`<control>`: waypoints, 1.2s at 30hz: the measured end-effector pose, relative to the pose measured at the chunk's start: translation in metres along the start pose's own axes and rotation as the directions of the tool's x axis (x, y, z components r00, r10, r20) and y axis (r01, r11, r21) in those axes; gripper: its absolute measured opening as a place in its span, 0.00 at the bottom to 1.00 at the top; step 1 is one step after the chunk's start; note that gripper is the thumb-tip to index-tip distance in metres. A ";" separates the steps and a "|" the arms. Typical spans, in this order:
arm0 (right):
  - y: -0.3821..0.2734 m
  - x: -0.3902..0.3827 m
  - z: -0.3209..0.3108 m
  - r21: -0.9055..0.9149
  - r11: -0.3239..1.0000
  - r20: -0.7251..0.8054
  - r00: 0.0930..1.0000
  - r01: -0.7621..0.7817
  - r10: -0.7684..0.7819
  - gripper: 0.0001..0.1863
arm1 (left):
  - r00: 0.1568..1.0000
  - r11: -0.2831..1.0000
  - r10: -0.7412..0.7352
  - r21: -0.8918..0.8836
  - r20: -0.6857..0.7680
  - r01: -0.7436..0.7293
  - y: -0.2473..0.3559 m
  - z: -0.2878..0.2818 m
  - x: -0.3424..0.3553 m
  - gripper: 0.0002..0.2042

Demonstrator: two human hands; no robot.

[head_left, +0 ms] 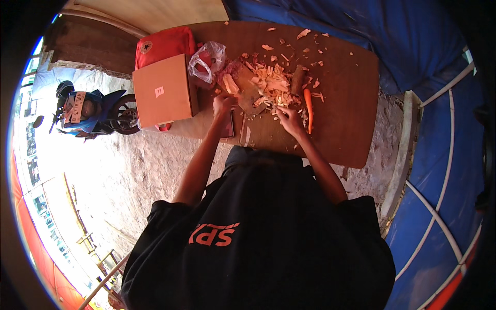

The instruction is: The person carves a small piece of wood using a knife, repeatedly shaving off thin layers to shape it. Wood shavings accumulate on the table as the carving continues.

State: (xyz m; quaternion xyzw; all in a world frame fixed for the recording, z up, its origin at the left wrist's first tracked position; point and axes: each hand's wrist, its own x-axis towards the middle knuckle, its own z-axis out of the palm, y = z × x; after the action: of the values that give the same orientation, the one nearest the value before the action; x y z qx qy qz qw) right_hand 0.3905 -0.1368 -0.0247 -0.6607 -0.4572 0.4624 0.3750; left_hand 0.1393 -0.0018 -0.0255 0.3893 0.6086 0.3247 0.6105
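Over the near middle of the table, my left hand is closed with bent fingers beside a pale chunk; what it holds is unclear. My right hand is closed at the near edge of a heap of pale shavings and peelings, on something too small to make out. Between my hands lies a dull, flat greyish piece, partly covered. A brown cylindrical chunk and a long orange carrot-like object lie right of the heap. A dark flat phone-like object is below my left hand.
The brown table holds a cardboard box, red bag and clear plastic bag on its left, plus scattered scraps. A blue scooter stands beyond the left side. Blue tarpaulin with white pipes walls the right.
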 end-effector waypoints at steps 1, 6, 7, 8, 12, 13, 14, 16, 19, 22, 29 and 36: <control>-0.002 0.002 -0.005 -0.036 0.999 -0.021 0.999 -0.037 0.037 0.19 | 0.998 0.997 -0.046 -0.066 0.032 0.048 -0.005 0.005 0.006 0.10; -0.014 -0.012 -0.013 0.217 0.960 0.074 0.984 -0.177 0.165 0.21 | 0.998 0.962 -0.067 0.267 0.019 0.059 -0.041 0.041 0.056 0.10; -0.016 -0.016 -0.012 0.288 0.919 0.114 0.962 -0.270 0.247 0.21 | 0.996 0.949 -0.085 0.304 0.012 0.078 -0.048 0.044 0.061 0.10; -0.017 -0.019 -0.011 0.278 0.929 0.136 0.967 -0.245 0.215 0.21 | 0.997 0.929 -0.062 0.364 -0.039 0.072 -0.053 0.045 0.064 0.09; -0.015 -0.029 -0.003 0.162 0.959 0.160 0.965 -0.234 0.209 0.21 | 0.965 0.866 0.106 0.499 -0.239 0.029 -0.067 0.053 0.068 0.09; -0.013 -0.030 -0.001 0.141 0.965 0.157 0.967 -0.223 0.200 0.21 | 0.944 0.859 0.163 0.511 -0.286 0.007 -0.068 0.054 0.068 0.09; -0.012 -0.031 0.001 0.106 0.968 0.150 0.966 -0.227 0.210 0.21 | 0.946 0.872 0.118 0.487 -0.302 0.047 -0.068 0.056 0.068 0.10; -0.009 -0.034 0.004 0.096 0.977 0.133 0.975 -0.191 0.178 0.20 | 0.944 0.894 0.004 0.425 -0.329 0.144 -0.067 0.059 0.067 0.11; -0.005 -0.037 0.007 0.043 0.982 0.109 0.978 -0.186 0.180 0.20 | 0.943 0.889 0.031 0.440 -0.332 0.125 -0.064 0.063 0.058 0.12; -0.004 -0.037 0.005 0.015 0.984 0.093 0.980 -0.179 0.177 0.19 | 0.953 0.890 0.083 0.452 -0.293 0.062 -0.055 0.064 0.050 0.11; -0.006 -0.040 0.015 -0.200 0.980 -0.055 0.998 -0.007 -0.004 0.17 | 0.892 0.874 0.286 0.476 -0.350 -0.094 -0.047 0.068 0.033 0.08; 0.003 0.002 0.037 -0.152 0.988 -0.032 0.999 0.003 -0.008 0.20 | 0.917 0.914 0.232 0.395 -0.325 -0.091 -0.058 0.064 0.035 0.07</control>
State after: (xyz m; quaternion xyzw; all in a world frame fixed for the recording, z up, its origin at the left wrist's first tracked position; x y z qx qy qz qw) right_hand 0.3566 -0.1334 -0.0386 -0.6936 -0.4867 0.4143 0.3322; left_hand 0.2000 -0.0042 -0.0959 0.4804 0.7265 0.3203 0.3725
